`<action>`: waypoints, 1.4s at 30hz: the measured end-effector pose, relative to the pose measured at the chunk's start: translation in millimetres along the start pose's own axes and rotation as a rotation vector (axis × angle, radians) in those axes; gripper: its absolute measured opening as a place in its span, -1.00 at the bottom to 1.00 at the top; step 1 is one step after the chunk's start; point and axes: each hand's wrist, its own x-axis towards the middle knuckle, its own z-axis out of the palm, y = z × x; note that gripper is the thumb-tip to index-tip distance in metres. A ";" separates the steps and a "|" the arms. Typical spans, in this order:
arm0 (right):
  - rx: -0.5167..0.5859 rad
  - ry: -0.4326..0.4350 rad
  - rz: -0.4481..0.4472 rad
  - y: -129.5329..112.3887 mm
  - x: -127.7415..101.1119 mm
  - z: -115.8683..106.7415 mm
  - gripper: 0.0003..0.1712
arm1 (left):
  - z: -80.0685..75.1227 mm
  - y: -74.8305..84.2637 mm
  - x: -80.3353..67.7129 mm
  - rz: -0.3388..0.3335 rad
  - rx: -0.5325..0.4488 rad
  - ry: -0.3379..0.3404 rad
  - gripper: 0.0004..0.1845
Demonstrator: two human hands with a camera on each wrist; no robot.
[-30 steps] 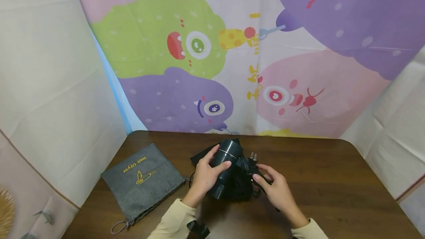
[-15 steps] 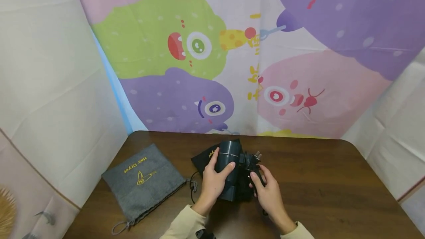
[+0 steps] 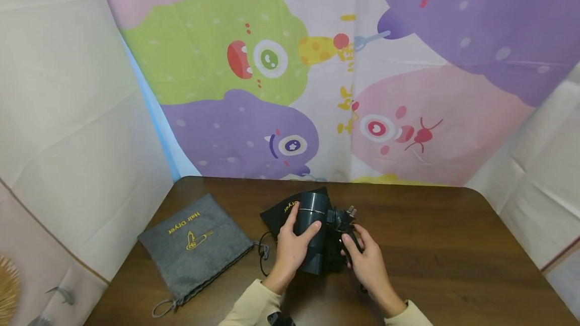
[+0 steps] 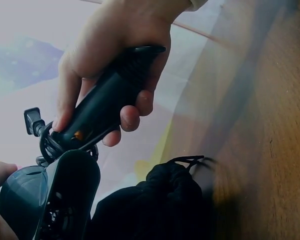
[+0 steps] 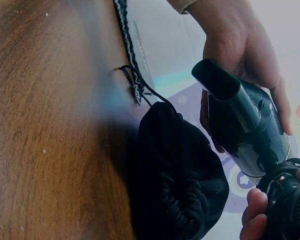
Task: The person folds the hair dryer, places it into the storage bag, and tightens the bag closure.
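Near the front edge of the table [image 3: 453, 245], the left hand [image 3: 290, 245] wraps its fingers round the barrel of a dark hair dryer [image 3: 312, 225], while the right hand [image 3: 369, 263] curls round the dryer's folded handle [image 4: 107, 107] (cord and plug [image 3: 348, 214] bundled just beyond). Beneath the dryer lies a black pouch [image 5: 177, 185]. Toward the left edge rests a grey drawstring bag [image 3: 195, 245], well apart.

black hair dryer [image 3: 312, 225], grey pouch [image 3: 195, 245] with yellow print, brown table [image 3: 453, 255]
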 end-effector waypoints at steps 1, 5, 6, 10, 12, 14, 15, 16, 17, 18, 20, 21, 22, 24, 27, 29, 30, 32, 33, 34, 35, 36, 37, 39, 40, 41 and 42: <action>-0.001 0.002 0.000 -0.2 0.3 -0.1 -0.42 | 0.0 0.0 -0.2 0.002 -0.002 0.001 -0.20; -0.002 -0.002 0.007 -0.6 1.3 0.0 -0.42 | -0.3 0.1 -0.8 -0.001 -0.006 0.010 -0.21; -0.002 -0.003 0.009 -0.5 1.4 0.1 -0.41 | -0.3 -0.1 -1.0 -0.003 -0.003 0.012 -0.21; -0.001 -0.004 0.018 -0.5 1.0 -0.1 -0.40 | 0.0 1.4 -1.6 -0.006 0.013 0.018 -0.22; 0.003 -0.001 0.019 -1.1 1.0 -0.5 -0.40 | 0.4 2.6 -1.2 -0.008 0.018 0.019 -0.22; 0.013 0.004 0.018 -2.1 1.3 -0.7 -0.40 | 0.6 3.9 -0.7 -0.005 0.021 0.021 -0.22; 0.014 0.005 0.018 -2.6 1.5 -0.7 -0.40 | 0.8 4.5 -0.4 -0.008 0.021 0.022 -0.22; 0.014 0.007 0.015 -3.2 1.7 -0.6 -0.39 | 0.9 5.0 -0.2 -0.008 0.020 0.022 -0.23; 0.010 0.011 0.011 -3.7 1.9 -0.5 -0.39 | 0.9 5.5 -0.1 -0.010 0.017 0.022 -0.23; 0.003 0.015 0.008 -4.0 1.9 -0.4 -0.38 | 1.1 5.7 0.2 -0.009 0.012 0.022 -0.23; -0.016 0.025 -0.002 -4.1 1.6 0.2 -0.37 | 1.3 6.1 0.3 -0.002 -0.003 0.025 -0.23; -0.025 0.035 -0.006 -3.8 1.4 0.7 -0.38 | 1.3 6.3 0.3 0.001 -0.010 0.029 -0.23; -0.038 0.047 -0.012 -3.2 1.0 1.3 -0.39 | 1.3 6.4 -0.1 0.004 -0.019 0.032 -0.24; -0.064 0.067 -0.019 -1.8 -0.3 2.8 -0.38 | 1.4 6.3 -1.2 0.011 -0.040 0.041 -0.24; -0.111 0.104 -0.031 -1.1 -5.0 7.7 -0.35 | 2.2 5.8 -4.9 0.007 -0.069 0.057 -0.24; -0.142 0.122 -0.041 -1.3 -9.5 13.3 -0.27 | 3.6 6.4 -8.5 0.005 -0.086 0.071 -0.24; -0.147 0.123 -0.051 -0.9 -11.8 16.9 -0.22 | 5.0 6.9 -10.4 0.007 -0.093 0.077 -0.23; -0.135 0.124 -0.072 -1.0 -15.6 23.5 -0.17 | 9.2 7.8 -14.3 0.018 -0.114 0.084 -0.23; -0.123 0.128 -0.086 -1.2 -16.6 26.2 -0.15 | 11.6 8.4 -16.0 0.024 -0.124 0.092 -0.22; -0.114 0.129 -0.100 -1.5 -17.2 28.6 -0.14 | 13.8 8.6 -17.3 0.032 -0.136 0.101 -0.21; -0.104 0.126 -0.116 -2.4 -17.2 30.4 -0.15 | 15.7 8.3 -18.0 0.037 -0.148 0.113 -0.21; -0.098 0.124 -0.130 -3.3 -16.6 31.8 -0.17 | 17.2 8.1 -18.5 0.039 -0.159 0.124 -0.21; -0.101 0.128 -0.141 -4.8 -15.9 32.4 -0.20 | 18.2 7.5 -18.8 0.037 -0.169 0.139 -0.21; -0.121 0.128 -0.152 -7.4 -14.8 33.2 -0.23 | 18.4 7.1 -19.1 0.029 -0.182 0.169 -0.22; -0.130 0.122 -0.152 -8.3 -14.5 33.3 -0.25 | 18.2 6.8 -19.2 0.023 -0.190 0.175 -0.22; -0.137 0.117 -0.150 -8.8 -14.2 33.6 -0.25 | 17.9 6.6 -19.2 0.017 -0.195 0.178 -0.22; -0.141 0.113 -0.146 -9.0 -14.1 33.6 -0.24 | 17.6 6.6 -19.4 0.014 -0.198 0.175 -0.22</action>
